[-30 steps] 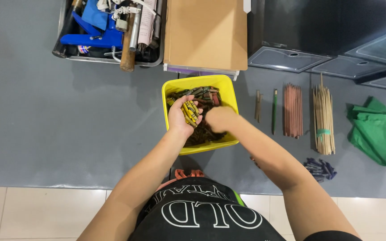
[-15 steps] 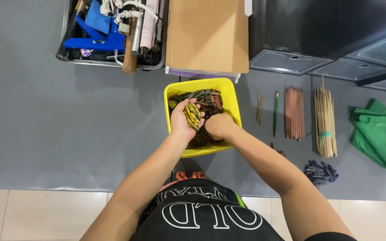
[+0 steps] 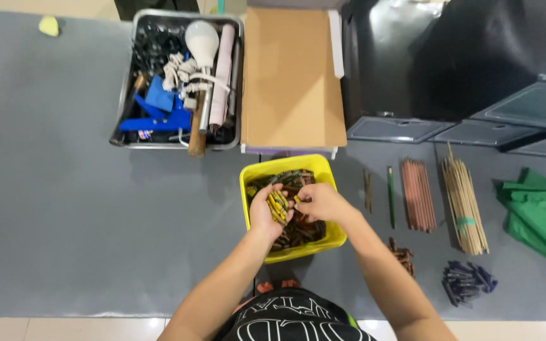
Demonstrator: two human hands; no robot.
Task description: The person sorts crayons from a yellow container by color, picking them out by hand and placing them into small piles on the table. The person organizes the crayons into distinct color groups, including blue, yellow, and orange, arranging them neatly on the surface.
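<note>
Yellow crayons (image 3: 278, 206) lie bunched in the cupped left hand (image 3: 266, 215), held over the yellow bin (image 3: 335, 235) of mixed crayons near the table's front edge. Right hand (image 3: 319, 202) is just beside, fingers pinched narrow at the bunch; can't tell if it grips one. Metal tray (image 3: 121, 120) w/ tools and cardboard box (image 3: 292, 82) sit behind; sorted stick rows (image 3: 418, 194) and green cloth (image 3: 541, 211) to the right.
</note>
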